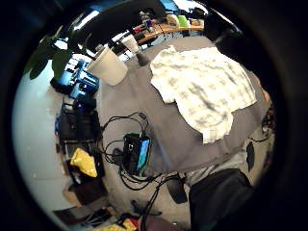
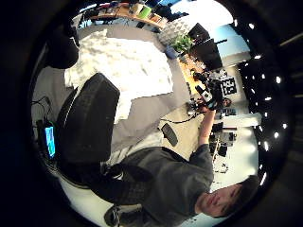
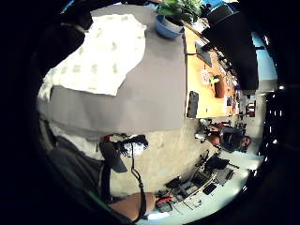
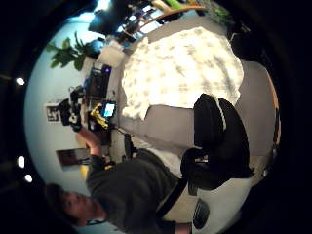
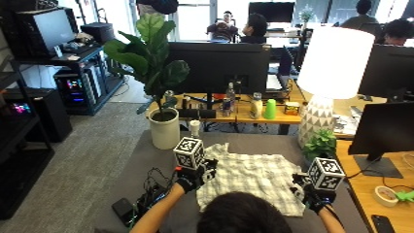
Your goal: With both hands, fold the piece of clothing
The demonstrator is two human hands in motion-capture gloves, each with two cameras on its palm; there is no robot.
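Note:
A white plaid shirt (image 5: 249, 179) lies spread flat on the grey table (image 5: 148, 160), in front of the person. My left hand (image 5: 193, 178) hovers at the shirt's left edge, raised off the cloth. My right hand (image 5: 309, 194) hovers near the shirt's right front corner. Both hold nothing. The palm views look down on the shirt (image 1: 202, 86) (image 2: 128, 66) (image 3: 101, 51) (image 4: 180, 68) from a distance. Gloved fingers (image 2: 87, 123) of the left hand and fingers (image 4: 217, 141) of the right hang loosely curled, empty.
A large plant in a white pot (image 5: 163, 128) stands at the table's far left, with a small white cup (image 5: 195, 127) beside it. A white lamp (image 5: 320, 121) and a small potted plant (image 5: 320, 145) stand at the far right. Devices and cables (image 5: 139, 204) lie at the front left.

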